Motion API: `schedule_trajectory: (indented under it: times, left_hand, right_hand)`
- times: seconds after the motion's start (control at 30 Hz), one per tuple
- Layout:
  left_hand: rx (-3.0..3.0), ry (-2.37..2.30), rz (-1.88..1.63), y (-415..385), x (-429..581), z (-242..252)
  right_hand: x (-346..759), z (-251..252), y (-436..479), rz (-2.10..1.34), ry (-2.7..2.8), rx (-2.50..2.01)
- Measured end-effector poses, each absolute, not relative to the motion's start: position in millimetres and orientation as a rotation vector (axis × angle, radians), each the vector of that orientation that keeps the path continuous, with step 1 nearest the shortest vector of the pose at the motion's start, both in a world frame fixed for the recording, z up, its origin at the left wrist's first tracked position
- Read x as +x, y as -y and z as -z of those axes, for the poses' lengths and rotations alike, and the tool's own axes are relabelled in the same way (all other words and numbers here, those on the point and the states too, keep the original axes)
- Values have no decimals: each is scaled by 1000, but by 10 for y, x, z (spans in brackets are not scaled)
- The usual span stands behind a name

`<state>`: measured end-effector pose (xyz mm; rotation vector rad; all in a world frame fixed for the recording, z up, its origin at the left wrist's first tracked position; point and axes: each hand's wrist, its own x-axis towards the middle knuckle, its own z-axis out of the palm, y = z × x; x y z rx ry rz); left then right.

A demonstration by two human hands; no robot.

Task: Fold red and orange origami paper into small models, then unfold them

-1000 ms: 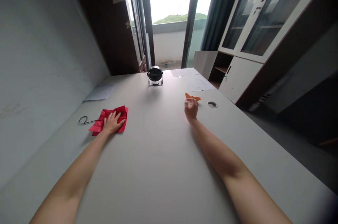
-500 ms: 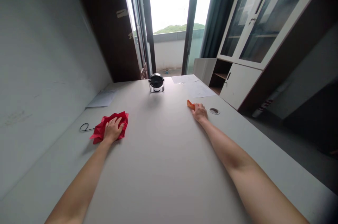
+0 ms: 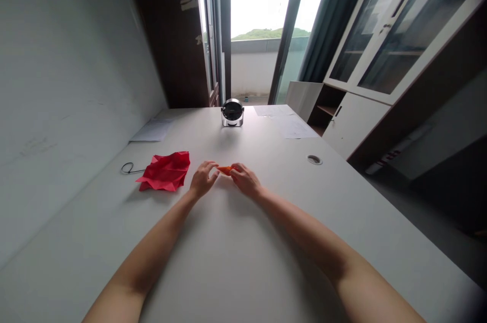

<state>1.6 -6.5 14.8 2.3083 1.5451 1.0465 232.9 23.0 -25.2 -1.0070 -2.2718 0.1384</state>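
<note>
A small orange folded piece (image 3: 224,170) is held by my right hand (image 3: 244,179) over the middle of the white table. My left hand (image 3: 204,178) is at the left end of the orange piece, fingers apart and curved; whether its fingertips touch the piece is hard to tell. To the left of my left hand lies a creased red sheet (image 3: 166,171), with a thin black loop (image 3: 130,167) sticking out from its left side.
A round black and silver device (image 3: 232,113) stands at the table's far edge. Papers lie at the far left (image 3: 151,130) and far right (image 3: 297,127). A round cable hole (image 3: 314,159) is in the tabletop at right. Cabinets stand beyond on the right.
My left hand has let go of the red sheet and moved right. My right hand has brought the orange piece left to the middle. The view has shifted slightly.
</note>
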Motion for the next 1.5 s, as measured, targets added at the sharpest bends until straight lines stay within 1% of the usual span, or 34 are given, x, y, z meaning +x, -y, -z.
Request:
schedule_trajectory:
  times: [0.17,0.4,0.6,0.73,0.9,1.03,1.2,1.3,1.5]
  left_hand:
    - [2327,-1656,-941,182,65,-67]
    - [2347,-1692,-944,205,15,-60]
    - [2364,-1705,-895,215,18,-50]
    - [2310,-1680,-941,224,21,-41]
    - [2006,-1578,-1075,170,43,70]
    - [1603,-1354,-1222,99,68,158]
    - [1099,-1075,-1325,62,58,128]
    - [940,-986,-1374,37,16,114]
    - [699,-965,-1485,-47,-68,206]
  right_hand:
    - [2098,171,-74,-167,2344,-953]
    - [2166,91,34,-317,2322,-939]
    - [2183,126,8,-470,2249,-996]
    - [2196,157,-39,-526,2181,-1003]
    - [2197,186,-55,-530,2168,-1003]
    - [2205,213,-77,-491,2186,-981]
    - [2225,229,-101,-396,2192,-945]
    - [2225,240,-106,-337,2201,-940]
    - [2242,235,-128,-241,2141,-975]
